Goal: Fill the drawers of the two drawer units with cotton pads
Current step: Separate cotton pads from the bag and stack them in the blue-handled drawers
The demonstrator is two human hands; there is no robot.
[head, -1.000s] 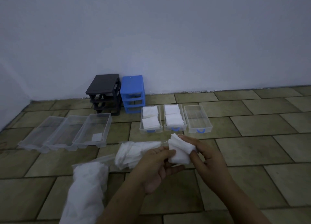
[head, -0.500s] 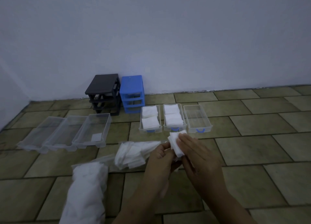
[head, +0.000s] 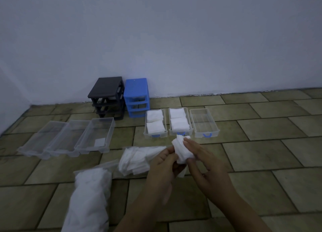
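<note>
Ctr-right of frame: left hand [head: 163, 163] and right hand [head: 203, 159], both w/ fingers curled round one small stack of cotton pads [head: 182, 149], held above tiled floor [head: 261, 179]. Ctr: loose heap of pads in open plastic bag [head: 134, 160]. Lower left: full bag of pads [head: 88, 202]. Mid-right row: two clear drawers w/ blue handles, each holding pads [head: 155, 123] [head: 179, 122]; third blue-handled drawer [head: 204, 125] beside them. Mid-left: three clear drawers [head: 66, 137] touching side by side. Upper ctr, by wall: black drawer frame [head: 107, 97], blue drawer frame [head: 136, 96].
</note>
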